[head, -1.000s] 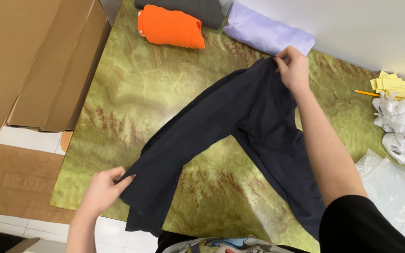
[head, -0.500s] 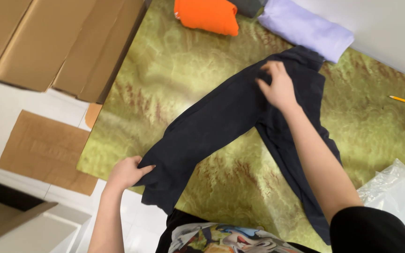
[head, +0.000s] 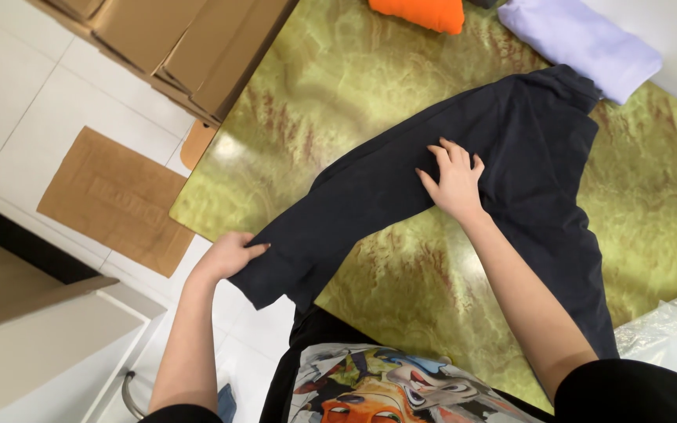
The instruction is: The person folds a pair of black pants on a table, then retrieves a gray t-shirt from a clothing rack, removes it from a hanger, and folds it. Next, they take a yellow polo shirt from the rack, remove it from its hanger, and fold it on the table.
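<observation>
Compared with half a second ago, we see our right hand (head: 454, 182) lower on the dark navy garment (head: 464, 180): it was near the far end of the cloth by the lilac piece, and now it lies on the middle of the folded part, fingers spread wide and flat, pressing down without gripping. Our left hand (head: 227, 254) has hardly shifted; it is closed on the near corner of the garment, which overhangs the table edge, thumb on top of the cloth. The camera has also swung, so the orange piece now sits cut off at the top of the view.

The green marbled table (head: 354, 78) carries all of it, and the garment lies slantwise across it, from the left hand up and past the right hand; a second leg of cloth runs down along the outer side of our right forearm toward our body.

Beyond the left hand, across the table edge, stacked cardboard boxes (head: 190, 47) stand closed, so we cannot tell what is in them. A flat cardboard sheet (head: 119, 200) lies on the white tiled floor (head: 17, 86) just past the left hand.

Beyond the right hand, a folded lilac garment (head: 581, 47) touches the far end of the navy cloth. A folded orange garment (head: 421, 13) lies further off. A clear plastic bag (head: 671, 333) sits by our right elbow. Nothing lies between our hands but the cloth.
</observation>
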